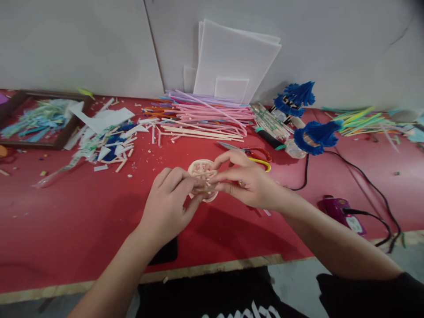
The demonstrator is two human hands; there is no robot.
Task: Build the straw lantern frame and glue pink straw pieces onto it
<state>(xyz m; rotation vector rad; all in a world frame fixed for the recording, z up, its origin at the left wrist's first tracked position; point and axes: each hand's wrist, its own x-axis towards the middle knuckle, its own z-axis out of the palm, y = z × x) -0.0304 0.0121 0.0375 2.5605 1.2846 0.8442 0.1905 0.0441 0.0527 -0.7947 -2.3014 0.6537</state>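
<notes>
A round cream piece [202, 165] with spoke-like strips inside its rim, seemingly made of pipe cleaners, is between my hands over the middle of the red table. My left hand [170, 201] pinches its lower left part with thumb and fingers closed. From the other side, my right hand [248, 180] grips the right edge, thumb and fingertips together. The fingertips cover part of the centre, so the exact hold there is hidden. Just behind my right hand lie scissors [260, 154] with red and yellow handles.
Pink, purple and cream pipe cleaners [212, 115] lie at the back below white sheets [235, 57]. Scraps [115, 141] and a framed tray [59, 139] are at left. Blue tassel-like pieces [318, 134], a purple corded box [341, 212] and cables sit right. A black flat object [167, 252] lies near the front edge.
</notes>
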